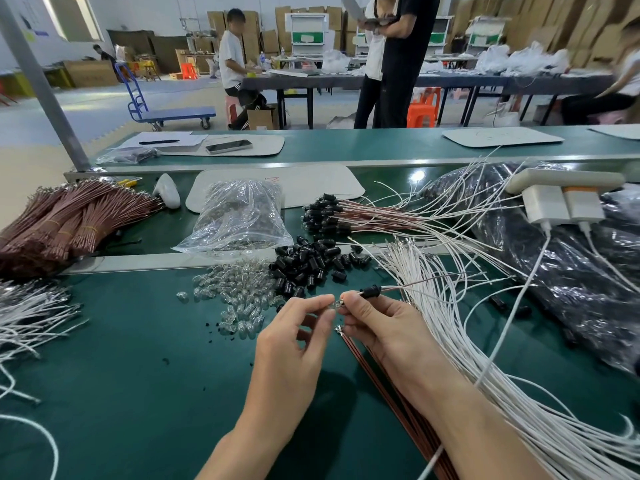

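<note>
Pinching a small glass bulb (pixel 335 304) in the left grip (pixel 294 327), thumb and forefinger clamped on the glass. Clamping the right grip (pixel 377 323) on a black socket (pixel 371 291), fingertips closed round its front end. Holding both just above the green worktop (pixel 121 341), bulb base touching or nearly touching the socket mouth.

Aiming that mouth leftward at the bulb and keeping the socket's long axis nearly level, running left to right across the view and rising slightly rightward, with lead wires (pixel 433 280) trailing off its back end.

Probably seating the bulb in the socket. Doing it well by lining up both axes, pushing straight without rocking, and squeezing the glass only lightly.

Working just in front of a scatter of loose bulbs (pixel 239 296) and a heap of spare sockets (pixel 311 265), beside fanned white wires (pixel 450 323).
</note>
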Demonstrator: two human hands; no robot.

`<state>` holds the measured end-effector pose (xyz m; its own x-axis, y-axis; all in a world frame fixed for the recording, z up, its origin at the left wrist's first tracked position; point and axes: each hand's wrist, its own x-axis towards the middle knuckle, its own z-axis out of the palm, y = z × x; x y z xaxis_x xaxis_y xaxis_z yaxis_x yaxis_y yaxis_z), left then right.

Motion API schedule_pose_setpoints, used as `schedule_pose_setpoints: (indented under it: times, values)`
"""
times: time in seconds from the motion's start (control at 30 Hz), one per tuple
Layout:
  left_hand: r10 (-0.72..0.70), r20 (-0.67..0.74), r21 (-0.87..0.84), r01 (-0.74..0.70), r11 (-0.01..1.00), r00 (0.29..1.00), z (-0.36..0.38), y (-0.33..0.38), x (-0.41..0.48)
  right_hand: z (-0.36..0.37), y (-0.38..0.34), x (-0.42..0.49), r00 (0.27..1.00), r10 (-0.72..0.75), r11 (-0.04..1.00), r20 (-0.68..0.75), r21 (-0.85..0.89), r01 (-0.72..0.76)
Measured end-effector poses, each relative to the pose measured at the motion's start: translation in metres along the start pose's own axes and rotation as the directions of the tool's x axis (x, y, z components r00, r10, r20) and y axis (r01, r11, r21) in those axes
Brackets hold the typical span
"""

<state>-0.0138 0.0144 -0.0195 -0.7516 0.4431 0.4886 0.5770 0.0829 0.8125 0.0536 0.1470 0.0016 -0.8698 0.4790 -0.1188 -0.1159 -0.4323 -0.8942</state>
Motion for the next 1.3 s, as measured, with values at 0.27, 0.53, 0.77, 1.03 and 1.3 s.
schedule_pose_setpoints:
  times: [0.27, 0.53, 0.77, 1.03, 1.3]
  values:
    - [-0.027, 0.003, -0.065, 0.028, 0.997, 1.000, 0.0003, 0.0019, 0.0006, -0.0018, 0.0022, 0.0011, 1.000, 0.011, 1.000, 0.022, 0.027, -0.012]
    - [0.018, 0.029, -0.067, -0.016, 0.998, 0.999, 0.0006, 0.0022, 0.0024, -0.0029, 0.0002, 0.0005, 0.998, 0.026, 1.000, 0.060, 0.000, -0.026]
    - [0.204, 0.037, 0.257, -0.206, 0.944, 0.978, -0.0043, -0.0005, 0.0039, -0.0002, -0.0025, -0.0011, 0.995, 0.076, 0.997, 0.057, 0.003, -0.076]
    - [0.320, 0.016, 0.387, -0.301, 0.871, 0.947, -0.0079, 0.0000, 0.0056, 0.0024, -0.0034, -0.0049, 0.983, 0.111, 0.994, 0.144, -0.008, -0.111]
    - [0.291, 0.019, 0.276, -0.284, 0.918, 0.957, -0.0093, -0.0006, 0.0053, -0.0007, -0.0021, -0.0029, 0.985, 0.097, 0.995, 0.143, -0.006, -0.097]
